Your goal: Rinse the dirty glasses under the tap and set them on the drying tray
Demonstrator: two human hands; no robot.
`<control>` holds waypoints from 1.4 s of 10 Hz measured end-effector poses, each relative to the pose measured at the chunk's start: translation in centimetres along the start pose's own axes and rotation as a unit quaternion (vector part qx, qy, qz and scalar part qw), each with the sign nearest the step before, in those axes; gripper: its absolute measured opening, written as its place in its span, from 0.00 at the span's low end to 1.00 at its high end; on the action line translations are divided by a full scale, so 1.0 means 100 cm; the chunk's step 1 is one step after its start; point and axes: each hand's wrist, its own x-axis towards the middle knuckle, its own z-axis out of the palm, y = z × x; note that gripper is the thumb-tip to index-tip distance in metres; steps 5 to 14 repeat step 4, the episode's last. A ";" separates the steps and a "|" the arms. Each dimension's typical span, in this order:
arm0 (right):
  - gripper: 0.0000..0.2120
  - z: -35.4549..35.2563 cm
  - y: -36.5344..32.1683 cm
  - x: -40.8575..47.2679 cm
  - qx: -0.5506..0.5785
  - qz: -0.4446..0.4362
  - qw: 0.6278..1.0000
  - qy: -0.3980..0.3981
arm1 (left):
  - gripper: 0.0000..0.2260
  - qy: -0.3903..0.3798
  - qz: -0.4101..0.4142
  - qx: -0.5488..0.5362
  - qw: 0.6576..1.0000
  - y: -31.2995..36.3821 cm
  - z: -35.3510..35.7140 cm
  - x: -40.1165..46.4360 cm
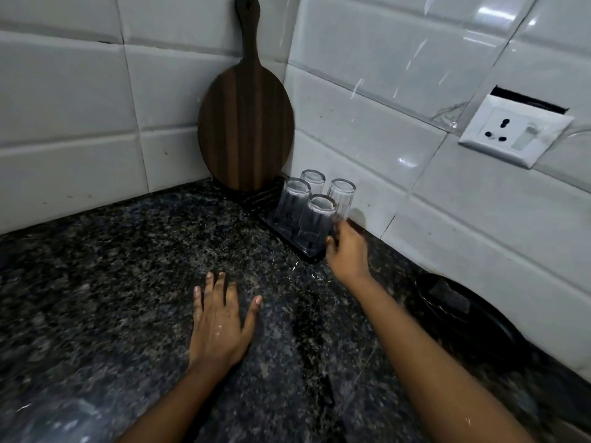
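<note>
Gripping the right-hand glass (341, 199) on the drying tray (315, 258) at frame centre, my right hand (347, 254) risks toppling neighbours; left hand (220, 324) flat, empty.

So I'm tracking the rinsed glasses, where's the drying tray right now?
The drying tray sits in the far counter corner against the right wall, just right of the wooden cutting board, holding four upturned glasses.

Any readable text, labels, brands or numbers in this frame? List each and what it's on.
None readable.
White wall socket with switch: no lettering visible.
Dark wooden paddle-shaped chopping board: wood grain only, no mark.
Four clear upturned drinking glasses on the black drying tray: no print visible.
White wall tiles and speckled black granite counter: plain.
</note>
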 end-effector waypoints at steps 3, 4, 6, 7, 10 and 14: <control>0.40 0.032 0.033 -0.216 -0.101 -0.116 0.965 -0.211 | 0.23 0.032 0.019 -0.270 0.962 0.032 0.006 -0.051; 0.38 0.026 0.056 -0.182 -0.162 -0.045 0.967 -0.193 | 0.26 -0.018 0.056 -0.293 0.954 0.062 0.017 -0.066; 0.38 0.026 0.056 -0.182 -0.162 -0.045 0.967 -0.193 | 0.26 -0.018 0.056 -0.293 0.954 0.062 0.017 -0.066; 0.38 0.026 0.056 -0.182 -0.162 -0.045 0.967 -0.193 | 0.26 -0.018 0.056 -0.293 0.954 0.062 0.017 -0.066; 0.38 0.026 0.056 -0.182 -0.162 -0.045 0.967 -0.193 | 0.26 -0.018 0.056 -0.293 0.954 0.062 0.017 -0.066; 0.38 0.026 0.056 -0.182 -0.162 -0.045 0.967 -0.193 | 0.26 -0.018 0.056 -0.293 0.954 0.062 0.017 -0.066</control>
